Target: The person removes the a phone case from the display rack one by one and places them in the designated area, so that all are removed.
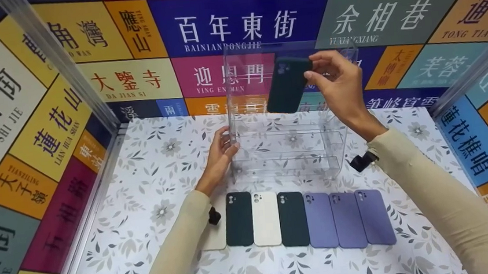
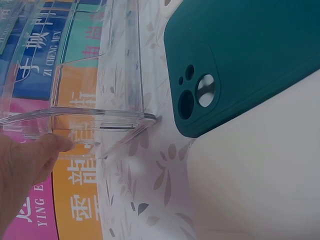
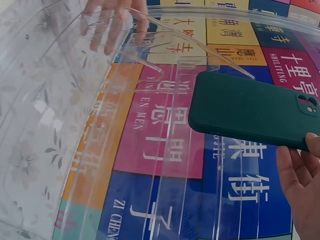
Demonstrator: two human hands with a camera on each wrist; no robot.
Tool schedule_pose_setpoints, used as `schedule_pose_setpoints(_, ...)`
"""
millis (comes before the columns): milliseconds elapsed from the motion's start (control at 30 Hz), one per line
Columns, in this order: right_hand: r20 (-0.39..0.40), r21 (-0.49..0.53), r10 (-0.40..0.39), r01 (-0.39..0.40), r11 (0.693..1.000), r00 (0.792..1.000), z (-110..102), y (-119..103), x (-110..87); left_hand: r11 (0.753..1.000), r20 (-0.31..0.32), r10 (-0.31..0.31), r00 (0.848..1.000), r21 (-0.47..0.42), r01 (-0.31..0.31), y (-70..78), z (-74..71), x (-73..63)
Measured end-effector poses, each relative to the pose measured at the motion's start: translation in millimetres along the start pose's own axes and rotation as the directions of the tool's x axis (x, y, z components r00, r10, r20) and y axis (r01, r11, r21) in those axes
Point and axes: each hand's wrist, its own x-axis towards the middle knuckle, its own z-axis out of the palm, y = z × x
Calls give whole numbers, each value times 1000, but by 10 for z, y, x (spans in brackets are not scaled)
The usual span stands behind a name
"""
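My right hand [image 1: 340,82] pinches a dark green phone case [image 1: 289,85] by its edge, between thumb and fingers. The case hangs in the air before the upper part of a clear stepped display rack [image 1: 288,165], its camera cutouts at the upper left. In the right wrist view the same phone case [image 3: 250,107] is tilted over the rack's tiers. At the rack's left side my left hand [image 1: 219,152] grips the clear side panel. The left wrist view has that hand [image 2: 30,160] with its fingertips on the panel; some fingers are hidden.
Before the rack lies a row of phone cases: a white case [image 1: 265,219] between two dark green ones [image 1: 239,219], then three purple ones [image 1: 347,218]. Another white case [image 1: 215,242] is partly behind the left sleeve. Lettered panels surround the floral tabletop [image 1: 162,212].
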Motion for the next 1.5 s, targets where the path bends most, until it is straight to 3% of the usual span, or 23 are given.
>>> schedule_pose_setpoints(800,66,-136,190,-180,974,979,-562,58,-605,999,-6,-27,1000,36,27,15,-1,3)
schedule_pose_setpoints(1500,39,-172,330,-319,932,943,-958,385,-1255,999,-13,-19,1000,33,20,12,-4,5)
